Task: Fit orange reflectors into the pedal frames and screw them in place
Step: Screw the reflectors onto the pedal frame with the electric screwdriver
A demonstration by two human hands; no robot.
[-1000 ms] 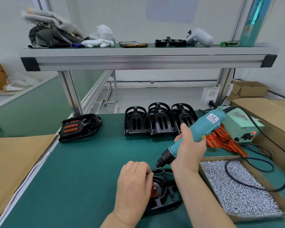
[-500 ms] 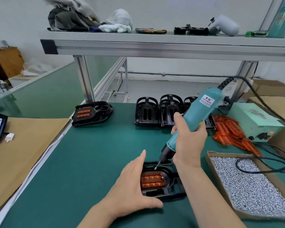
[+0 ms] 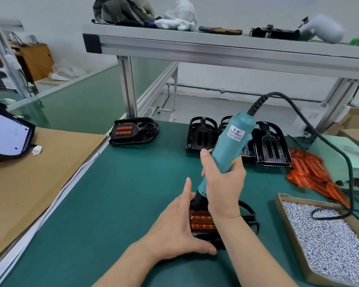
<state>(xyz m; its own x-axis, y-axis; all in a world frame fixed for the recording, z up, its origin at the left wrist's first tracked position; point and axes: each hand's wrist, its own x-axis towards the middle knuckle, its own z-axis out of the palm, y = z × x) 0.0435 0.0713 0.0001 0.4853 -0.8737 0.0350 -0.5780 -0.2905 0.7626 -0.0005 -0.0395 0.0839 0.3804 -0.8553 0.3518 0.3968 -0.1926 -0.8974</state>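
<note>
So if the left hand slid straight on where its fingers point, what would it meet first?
Probably the leftmost empty pedal frame at the back, across green mat; depth is unclear.

The bit of the screwdriver (image 3: pixel 232 146) is hidden behind the right hand (image 3: pixel 222 183) that grips it, so its contact with the pedal frame (image 3: pixel 249 216) cannot be told. The right wrist covers the right end of the fitted reflector (image 3: pixel 201 221); the left hand (image 3: pixel 174 230) masks the frame's near-left edge. The screwdriver body screens most of the middle upright frame (image 3: pixel 224 122). The screw tray (image 3: pixel 286 216) is cut off at the right and lower edges. The loose reflectors (image 3: pixel 311 175) are blurred.
</note>
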